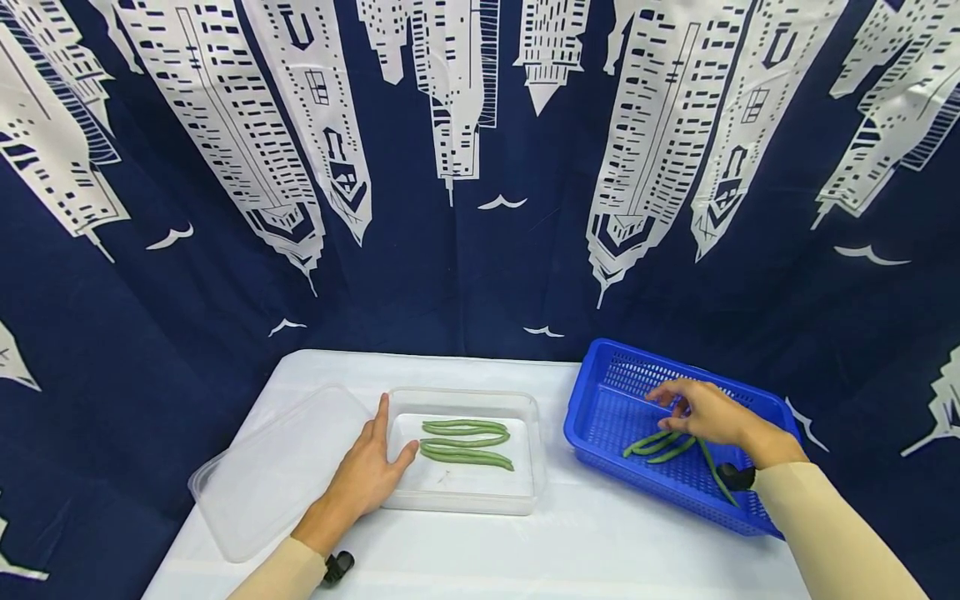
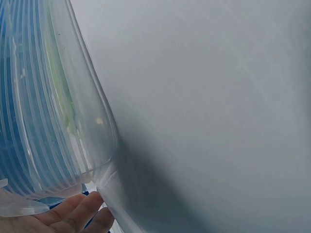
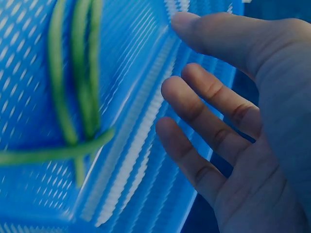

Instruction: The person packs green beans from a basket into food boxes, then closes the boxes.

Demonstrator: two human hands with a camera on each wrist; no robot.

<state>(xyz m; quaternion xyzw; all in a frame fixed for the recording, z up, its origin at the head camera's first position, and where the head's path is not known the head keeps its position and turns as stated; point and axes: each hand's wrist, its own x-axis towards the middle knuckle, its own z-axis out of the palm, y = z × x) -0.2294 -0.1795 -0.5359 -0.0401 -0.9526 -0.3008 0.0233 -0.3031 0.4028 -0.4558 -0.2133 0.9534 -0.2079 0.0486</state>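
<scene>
A clear plastic container point(image 1: 461, 502) holds several green beans point(image 1: 467, 457) laid in two groups. My left hand point(image 1: 366, 471) rests at its left side, thumb and fingers spread along the rim; the left wrist view shows those fingers point(image 2: 85, 211) by the container wall point(image 2: 97, 111). Over the blue basket point(image 1: 600, 408) hovers my right hand point(image 1: 708, 412), its fingers loosely bent with nothing between them. Several more green beans point(image 1: 671, 450) lie on the basket floor below it. In the right wrist view, the right hand point(image 3: 228, 126) appears apart from the beans point(image 3: 85, 73).
Left of the container lies a clear flat lid point(image 1: 258, 492), partly behind the left forearm. Everything stands on a white table point(image 1: 600, 550). A dark blue cloth point(image 1: 450, 275) printed with white buildings hangs behind the table.
</scene>
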